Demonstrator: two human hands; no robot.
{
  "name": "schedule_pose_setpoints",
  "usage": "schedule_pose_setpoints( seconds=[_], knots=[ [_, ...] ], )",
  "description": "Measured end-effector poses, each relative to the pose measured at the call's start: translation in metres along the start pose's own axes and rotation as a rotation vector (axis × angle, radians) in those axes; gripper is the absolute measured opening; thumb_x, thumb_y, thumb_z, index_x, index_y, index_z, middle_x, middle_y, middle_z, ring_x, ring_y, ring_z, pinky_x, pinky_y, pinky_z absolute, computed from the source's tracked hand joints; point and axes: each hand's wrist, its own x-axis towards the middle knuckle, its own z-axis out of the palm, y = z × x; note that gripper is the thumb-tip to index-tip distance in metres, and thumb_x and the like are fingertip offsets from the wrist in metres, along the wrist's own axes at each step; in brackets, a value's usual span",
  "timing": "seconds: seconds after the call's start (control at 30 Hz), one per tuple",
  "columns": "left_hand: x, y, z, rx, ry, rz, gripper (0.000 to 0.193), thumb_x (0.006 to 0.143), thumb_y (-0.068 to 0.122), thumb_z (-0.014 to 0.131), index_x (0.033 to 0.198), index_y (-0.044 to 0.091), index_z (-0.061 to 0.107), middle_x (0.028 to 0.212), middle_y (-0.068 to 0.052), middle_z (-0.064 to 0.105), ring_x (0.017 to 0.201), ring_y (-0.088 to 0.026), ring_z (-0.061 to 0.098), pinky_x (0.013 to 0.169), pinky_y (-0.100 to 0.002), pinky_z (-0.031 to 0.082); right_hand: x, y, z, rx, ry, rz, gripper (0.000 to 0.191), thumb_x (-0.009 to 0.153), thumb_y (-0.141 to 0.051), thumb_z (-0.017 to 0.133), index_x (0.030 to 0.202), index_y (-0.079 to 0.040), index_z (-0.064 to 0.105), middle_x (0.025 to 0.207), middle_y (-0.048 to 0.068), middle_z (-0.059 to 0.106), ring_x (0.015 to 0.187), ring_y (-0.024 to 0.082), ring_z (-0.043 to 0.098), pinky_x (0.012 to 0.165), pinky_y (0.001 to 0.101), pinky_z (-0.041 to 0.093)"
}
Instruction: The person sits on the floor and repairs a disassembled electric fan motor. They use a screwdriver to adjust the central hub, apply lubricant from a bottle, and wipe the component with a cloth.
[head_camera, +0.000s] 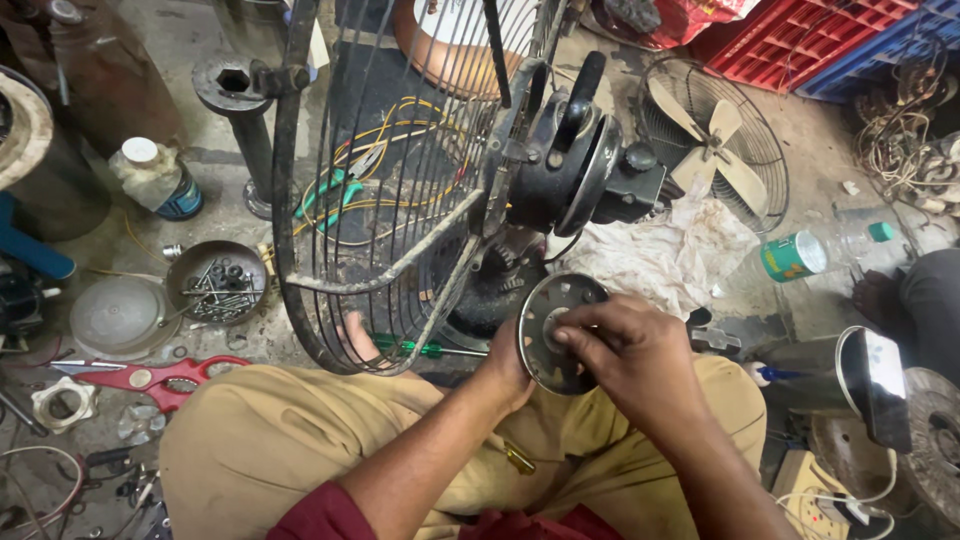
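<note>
The fan cage (400, 180) with its black motor (570, 165) stands upright before the knees. The round metal cover plate (553, 330) sits just below the motor. Left hand (508, 365) grips its rim from behind; right hand (625, 350) pinches its centre. Step in hand appears to be plate fitting; the next move calls for alignment with the motor.

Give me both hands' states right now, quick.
Left hand: mostly hidden behind the round metal cover, gripping it from behind.
Right hand: closed on the cover's front, fingertips pressing at its centre.
</note>
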Motion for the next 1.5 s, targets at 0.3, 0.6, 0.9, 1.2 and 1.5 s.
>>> schedule_pose_setpoints(
  seconds=[0.3,0.6,0.9,1.2,1.5],
  knots=[
    [0.006,-0.007,-0.009,0.057,-0.016,0.013,0.035,0.103,0.025,0.047,0.119,0.001,0.066,0.102,-0.012,0.071,0.081,-0.022,0.072,0.060,-0.034,0.063,0.009,-0.013,-0.002,-0.096,0.000,-0.155,0.014,0.078,-0.014,0.082,0.091,-0.010,0.080,0.076,0.007,0.073,0.067,0.022,0.070,0.062,0.0348,0.054],
    [0.006,-0.001,-0.005,0.108,-0.040,0.045,0.037,0.107,0.028,0.045,0.124,0.003,0.064,0.108,-0.008,0.071,0.093,-0.015,0.070,0.079,-0.028,0.059,0.008,-0.013,0.000,-0.173,0.025,-0.170,0.014,0.079,-0.016,0.083,0.090,-0.009,0.080,0.072,0.009,0.072,0.062,0.024,0.069,0.058,0.0367,0.053],
    [0.004,0.002,-0.001,0.104,-0.070,0.054,0.036,0.106,0.026,0.043,0.125,0.004,0.063,0.112,-0.008,0.071,0.100,-0.016,0.070,0.086,-0.028,0.059,0.005,-0.009,0.009,-0.168,0.069,-0.137,0.016,0.079,-0.021,0.084,0.089,-0.009,0.080,0.076,0.010,0.074,0.064,0.024,0.072,0.059,0.0361,0.055],
    [0.013,-0.010,-0.018,0.093,-0.045,0.010,0.035,0.105,0.023,0.043,0.120,0.002,0.067,0.107,-0.010,0.074,0.096,-0.019,0.072,0.086,-0.032,0.058,0.007,-0.006,0.012,-0.141,0.070,-0.082,0.019,0.080,-0.024,0.084,0.082,-0.007,0.076,0.070,0.011,0.072,0.060,0.025,0.070,0.057,0.0374,0.053],
    [0.019,-0.012,-0.020,0.026,-0.064,-0.046,0.038,0.105,0.025,0.040,0.117,0.002,0.068,0.106,-0.010,0.073,0.095,-0.018,0.072,0.085,-0.031,0.058,0.008,-0.006,0.019,-0.234,0.149,-0.187,0.027,0.083,-0.031,0.083,0.081,-0.007,0.072,0.073,0.013,0.070,0.063,0.031,0.069,0.058,0.0409,0.052]
  ],
)
